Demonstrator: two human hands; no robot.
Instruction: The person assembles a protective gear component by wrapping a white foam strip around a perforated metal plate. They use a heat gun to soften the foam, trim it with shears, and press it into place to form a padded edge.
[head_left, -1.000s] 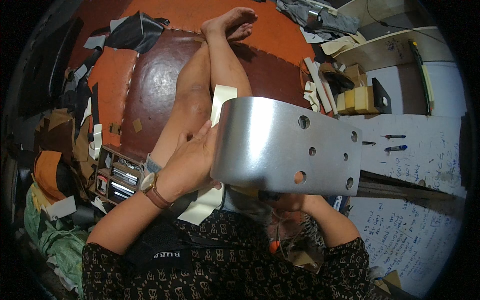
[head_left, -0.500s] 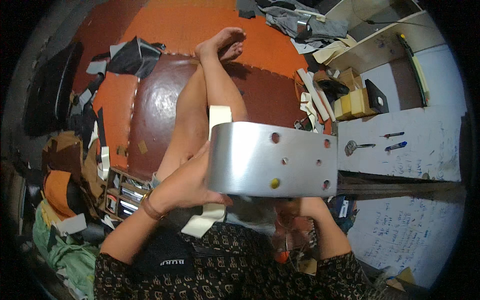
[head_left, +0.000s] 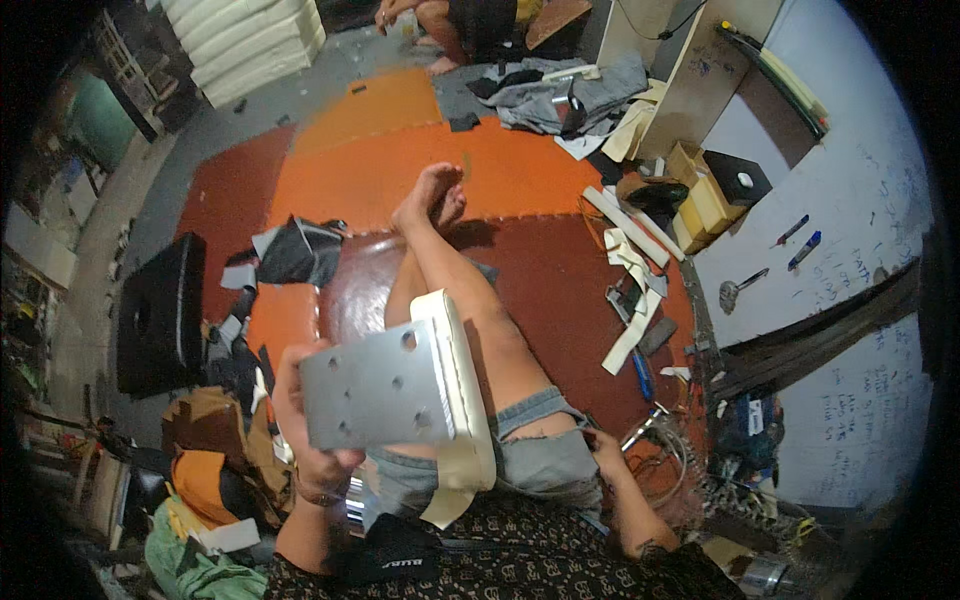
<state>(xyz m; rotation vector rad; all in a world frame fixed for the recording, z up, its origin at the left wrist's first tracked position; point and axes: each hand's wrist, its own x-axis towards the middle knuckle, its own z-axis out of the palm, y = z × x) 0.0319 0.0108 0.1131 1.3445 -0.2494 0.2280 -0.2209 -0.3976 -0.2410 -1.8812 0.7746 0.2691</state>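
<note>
My left hand (head_left: pixel 315 410) is closed around the left edge of a silver metal bracket (head_left: pixel 370 385) with several drilled holes, held up over my lap. A cream padded piece (head_left: pixel 460 390) is against the bracket's right side, and a cream strip (head_left: pixel 448 500) hangs below it. My right hand (head_left: pixel 604 450) is low beside my right thigh. Close to its fingertips is a shiny metal rod-like tool (head_left: pixel 642 428); whether the fingers touch it I cannot tell. Those fingers are small and partly hidden.
Cream strips (head_left: pixel 635 340) and a blue-handled tool (head_left: pixel 642 375) lie on the mat to the right. A white board (head_left: pixel 850 250) with pens stands beyond them. Dark scraps (head_left: pixel 300 250) and a black case (head_left: pixel 160 310) are on the left. Another person (head_left: pixel 445 30) sits at the far side.
The bracket has moved left and lower, turning so the cream padded piece shows. My right hand has come out from behind it, down to the right. The view has tilted up.
</note>
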